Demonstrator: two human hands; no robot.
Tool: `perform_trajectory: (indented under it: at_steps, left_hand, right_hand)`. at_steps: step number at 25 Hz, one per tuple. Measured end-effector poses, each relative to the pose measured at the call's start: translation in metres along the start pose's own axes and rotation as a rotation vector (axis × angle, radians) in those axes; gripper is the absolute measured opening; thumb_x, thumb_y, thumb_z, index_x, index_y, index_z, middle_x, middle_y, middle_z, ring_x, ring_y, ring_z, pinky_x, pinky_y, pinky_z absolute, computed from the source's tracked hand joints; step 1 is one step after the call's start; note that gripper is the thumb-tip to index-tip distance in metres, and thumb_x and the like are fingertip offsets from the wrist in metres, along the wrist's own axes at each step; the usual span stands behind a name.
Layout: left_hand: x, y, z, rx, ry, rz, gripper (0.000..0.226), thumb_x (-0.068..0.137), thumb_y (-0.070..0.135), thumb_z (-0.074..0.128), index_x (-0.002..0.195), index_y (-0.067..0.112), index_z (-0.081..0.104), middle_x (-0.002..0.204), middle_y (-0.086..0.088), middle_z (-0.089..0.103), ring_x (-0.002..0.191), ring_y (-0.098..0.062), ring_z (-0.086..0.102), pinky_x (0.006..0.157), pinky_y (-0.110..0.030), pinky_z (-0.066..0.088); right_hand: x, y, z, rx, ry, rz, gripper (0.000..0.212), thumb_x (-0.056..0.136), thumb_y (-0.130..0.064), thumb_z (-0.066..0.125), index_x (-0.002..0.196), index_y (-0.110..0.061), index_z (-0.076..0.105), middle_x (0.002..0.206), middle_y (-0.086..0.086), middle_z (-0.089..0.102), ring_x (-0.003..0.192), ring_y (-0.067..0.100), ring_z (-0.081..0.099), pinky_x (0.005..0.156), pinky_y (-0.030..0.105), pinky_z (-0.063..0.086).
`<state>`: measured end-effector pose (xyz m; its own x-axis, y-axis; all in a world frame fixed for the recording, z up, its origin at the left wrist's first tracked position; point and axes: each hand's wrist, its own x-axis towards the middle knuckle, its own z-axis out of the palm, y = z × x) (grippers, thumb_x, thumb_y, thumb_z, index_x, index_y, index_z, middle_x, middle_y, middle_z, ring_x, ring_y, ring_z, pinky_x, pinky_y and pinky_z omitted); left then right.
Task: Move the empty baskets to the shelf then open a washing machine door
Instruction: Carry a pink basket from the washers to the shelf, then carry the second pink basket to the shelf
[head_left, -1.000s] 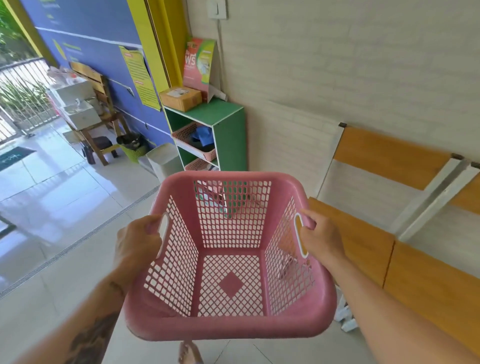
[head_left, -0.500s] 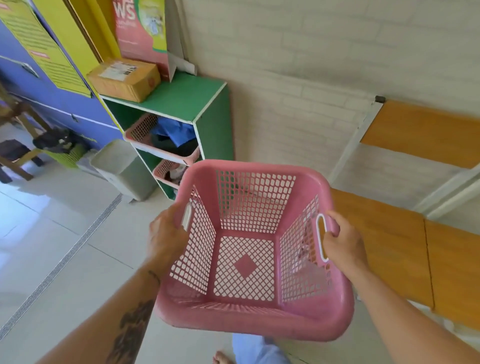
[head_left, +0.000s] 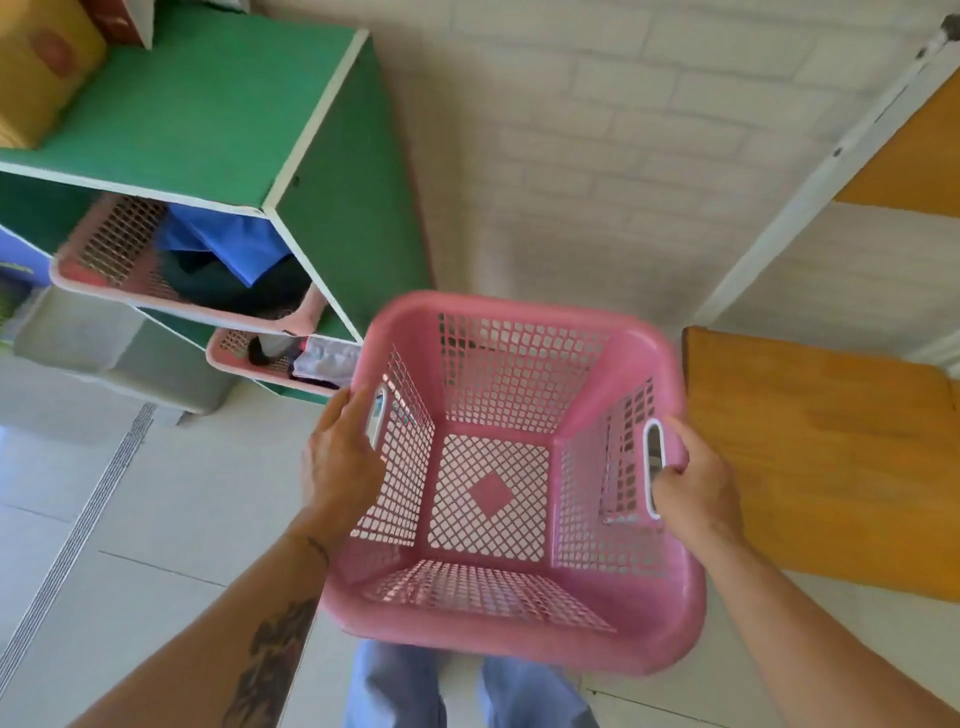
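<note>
Both hands, left hand (head_left: 340, 457) and right hand (head_left: 693, 486), curled around the empty pink basket's (head_left: 498, 636) side handles, keeping it level near the green shelf (head_left: 218, 109).

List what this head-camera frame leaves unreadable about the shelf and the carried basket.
- Green shelf: the lowest compartment is hidden behind the carried pink basket; free space there cannot be judged.
- Upper shelf basket: motion blur; its contents read only as blue and dark fabric.
- Cardboard box: cut off by the top-left edge.
- Left hand and right hand: the grip fingers are behind the handles.
- Washing machine: not in view.
</note>
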<state>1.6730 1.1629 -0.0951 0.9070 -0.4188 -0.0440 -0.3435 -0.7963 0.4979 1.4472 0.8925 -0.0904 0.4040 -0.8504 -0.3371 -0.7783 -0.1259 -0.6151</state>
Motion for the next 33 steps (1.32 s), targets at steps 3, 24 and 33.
perform_trajectory:
  at_steps: [3,24,33]
  left_hand:
    - [0.034,-0.019,0.044,-0.050,-0.046,0.007,0.085,0.069,-0.009,0.040,0.136,0.043,0.046,0.115,0.003,0.055,0.081,-0.022,0.055,0.058,-0.027,0.040]
    - [0.087,-0.057,0.100,0.019,-0.527,-0.026,0.097,0.073,0.012,0.056,0.148,0.050,0.009,0.161,0.003,0.010,0.142,-0.024,0.027,0.093,-0.037,0.046]
    - [0.038,0.075,-0.016,-0.108,-0.603,0.133,0.046,0.083,0.005,0.053,0.125,0.022,0.060,0.134,-0.004,0.055,0.106,-0.019,0.060,0.083,-0.020,0.046]
  right_hand:
    - [0.029,0.008,0.036,0.001,0.004,0.072,0.076,0.074,0.005,0.046,0.136,-0.038,0.044,0.143,-0.006,0.047,0.122,0.020,0.052,0.072,0.027,0.052]
    - [0.060,0.024,0.080,-0.113,-0.284,0.206,0.079,0.073,-0.007,0.054,0.142,-0.038,0.034,0.138,-0.003,0.046,0.103,0.018,0.057,0.058,0.024,0.050]
    - [-0.059,-0.040,-0.064,-0.023,-0.208,0.095,0.060,0.069,-0.016,0.058,0.128,-0.030,0.053,0.102,-0.017,0.064,0.079,-0.007,0.064,0.059,0.012,0.046]
